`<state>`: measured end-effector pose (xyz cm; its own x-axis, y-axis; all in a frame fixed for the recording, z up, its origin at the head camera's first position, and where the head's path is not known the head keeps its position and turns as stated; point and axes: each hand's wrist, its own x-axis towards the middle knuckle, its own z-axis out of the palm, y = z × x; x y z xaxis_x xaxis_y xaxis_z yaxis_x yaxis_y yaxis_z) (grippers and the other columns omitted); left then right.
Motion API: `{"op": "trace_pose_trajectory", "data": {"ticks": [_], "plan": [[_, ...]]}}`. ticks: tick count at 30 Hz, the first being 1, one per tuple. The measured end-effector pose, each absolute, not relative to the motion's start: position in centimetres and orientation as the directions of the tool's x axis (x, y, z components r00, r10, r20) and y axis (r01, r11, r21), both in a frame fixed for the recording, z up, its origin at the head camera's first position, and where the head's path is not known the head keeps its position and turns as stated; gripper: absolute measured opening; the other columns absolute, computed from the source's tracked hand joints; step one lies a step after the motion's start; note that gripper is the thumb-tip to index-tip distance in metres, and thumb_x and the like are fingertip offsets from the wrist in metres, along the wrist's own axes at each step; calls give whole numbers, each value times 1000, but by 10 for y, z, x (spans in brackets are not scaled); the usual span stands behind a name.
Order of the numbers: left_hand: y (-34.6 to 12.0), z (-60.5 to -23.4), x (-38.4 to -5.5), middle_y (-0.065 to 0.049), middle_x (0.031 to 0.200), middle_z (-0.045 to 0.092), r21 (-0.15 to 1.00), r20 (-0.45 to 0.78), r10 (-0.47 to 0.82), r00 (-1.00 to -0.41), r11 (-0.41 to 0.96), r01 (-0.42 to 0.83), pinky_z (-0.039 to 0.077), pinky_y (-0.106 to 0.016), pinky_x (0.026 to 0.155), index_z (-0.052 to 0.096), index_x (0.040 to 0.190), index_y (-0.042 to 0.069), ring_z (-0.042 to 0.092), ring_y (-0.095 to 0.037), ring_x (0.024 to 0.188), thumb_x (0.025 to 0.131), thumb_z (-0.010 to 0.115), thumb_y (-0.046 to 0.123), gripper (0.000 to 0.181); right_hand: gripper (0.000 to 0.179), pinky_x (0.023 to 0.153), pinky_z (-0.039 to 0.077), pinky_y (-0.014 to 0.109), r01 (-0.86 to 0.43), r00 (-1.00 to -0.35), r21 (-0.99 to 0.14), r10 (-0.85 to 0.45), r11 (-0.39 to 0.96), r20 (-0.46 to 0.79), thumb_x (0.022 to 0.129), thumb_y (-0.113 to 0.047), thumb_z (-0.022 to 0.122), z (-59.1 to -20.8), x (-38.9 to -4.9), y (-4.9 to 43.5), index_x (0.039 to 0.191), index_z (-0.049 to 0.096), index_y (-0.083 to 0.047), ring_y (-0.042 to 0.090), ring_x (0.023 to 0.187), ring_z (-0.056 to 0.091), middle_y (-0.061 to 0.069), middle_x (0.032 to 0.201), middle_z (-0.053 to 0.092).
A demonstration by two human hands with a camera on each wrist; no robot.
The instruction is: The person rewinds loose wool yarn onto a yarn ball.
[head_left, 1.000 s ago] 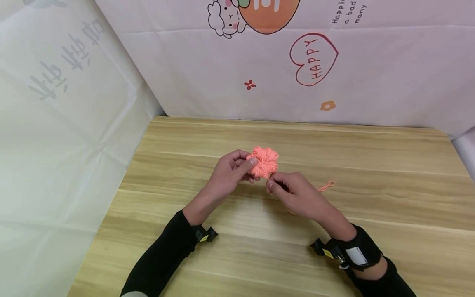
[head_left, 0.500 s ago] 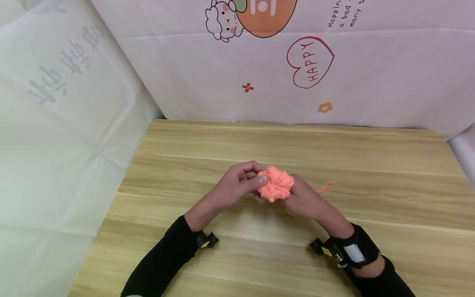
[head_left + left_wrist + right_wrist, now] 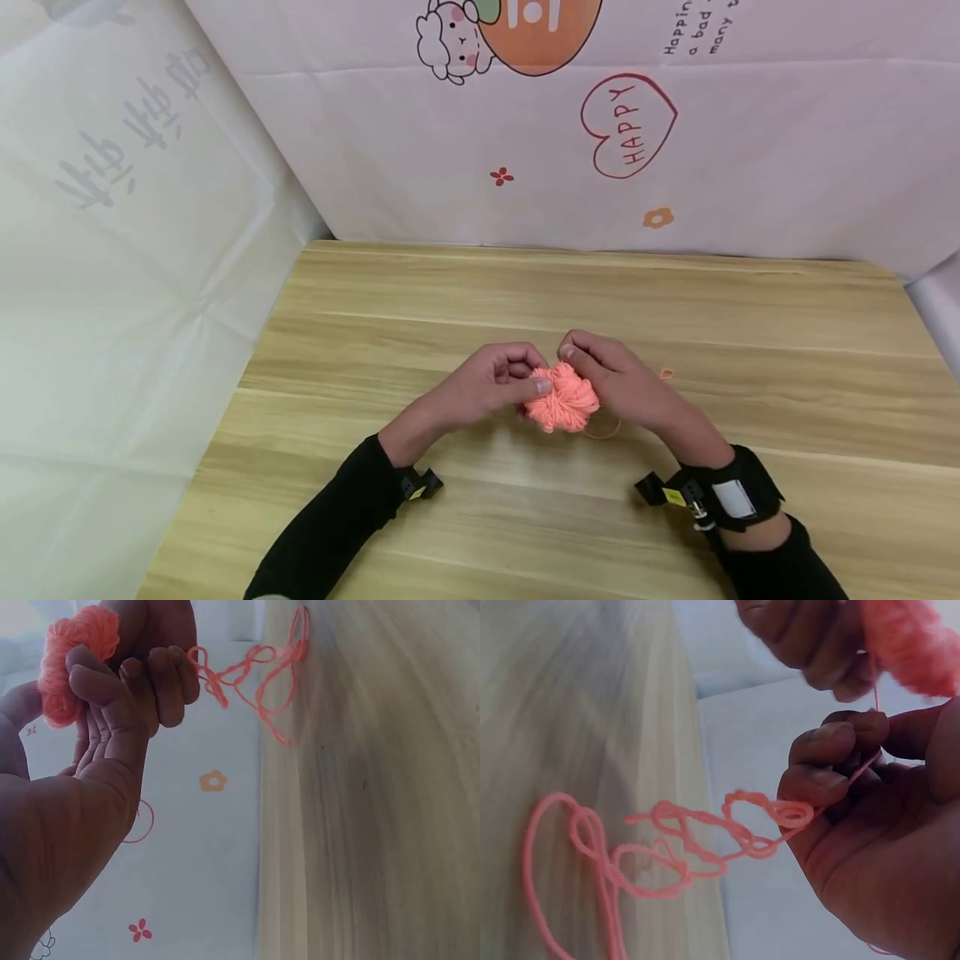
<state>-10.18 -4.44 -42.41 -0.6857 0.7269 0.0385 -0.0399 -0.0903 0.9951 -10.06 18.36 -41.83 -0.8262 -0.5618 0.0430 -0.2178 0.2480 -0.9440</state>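
Observation:
A coral-pink bundle of yarn (image 3: pixel 567 403), drawn in around its middle into a flower-like shape, is held above the table. My left hand (image 3: pixel 491 385) pinches its left side, thumb on the front face and fingers behind. At the upper right of the bundle, my right hand (image 3: pixel 618 379) has thumb and forefinger together. In the right wrist view a strand of yarn (image 3: pixel 875 682) runs from the bundle down into the curled right fingers (image 3: pixel 821 746). Below that hand the loose yarn tail (image 3: pixel 735 832) hangs in twisted loops.
The wooden table (image 3: pixel 360 333) lies beneath both hands. A white printed cloth (image 3: pixel 375 150) rises at its back edge, and another pale sheet (image 3: pixel 150 292) hangs along the left. A small yarn loop (image 3: pixel 666 373) shows just beyond my right wrist.
The bundle and left hand have come nearer to me and rightward. My right hand has gone from below the bundle, round behind it, to its upper right.

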Motion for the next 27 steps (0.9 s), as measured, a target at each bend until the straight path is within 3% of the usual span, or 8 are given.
{"op": "trace_pose_trajectory", "data": {"ticks": [8, 13, 19, 27], "plan": [[-44, -433, -105, -13, 79, 64, 999, -2, 685, -729, 29, 25, 49, -54, 60, 60, 100, 4, 57, -28, 63, 96, 61, 18, 15, 30, 48, 37, 27, -208, -843, -944, -536, 257, 40, 108, -27, 35, -414, -101, 190, 92, 51, -7, 21, 55, 38, 15, 68, 40], [-44, -435, -107, -11, 75, 63, 995, -47, 634, -772, 97, 19, 49, -59, 63, 61, 100, 6, 59, -36, 66, 95, 64, 23, 18, 31, 48, 37, 27, -193, -857, -946, -513, 262, 32, 108, -28, 36, -411, -99, 191, 92, 52, -6, 27, 57, 39, 16, 69, 41], [-45, -435, -107, -11, 74, 65, 985, -104, 535, -838, 170, -14, 51, -59, 66, 61, 99, 7, 62, -39, 69, 92, 67, 26, 21, 29, 48, 37, 29, -211, -878, -932, -476, 296, 48, 107, -30, 40, -408, -98, 190, 93, 57, -10, 20, 56, 39, 12, 67, 42], [-44, -437, -108, -10, 72, 66, 976, -138, 414, -900, 209, -53, 54, -56, 65, 60, 96, 8, 65, -36, 66, 90, 69, 27, 22, 21, 47, 40, 28, -288, -842, -916, -529, 281, 102, 106, -16, 43, -407, -95, 185, 99, 61, -8, 16, 51, 38, 7, 66, 43]]}}
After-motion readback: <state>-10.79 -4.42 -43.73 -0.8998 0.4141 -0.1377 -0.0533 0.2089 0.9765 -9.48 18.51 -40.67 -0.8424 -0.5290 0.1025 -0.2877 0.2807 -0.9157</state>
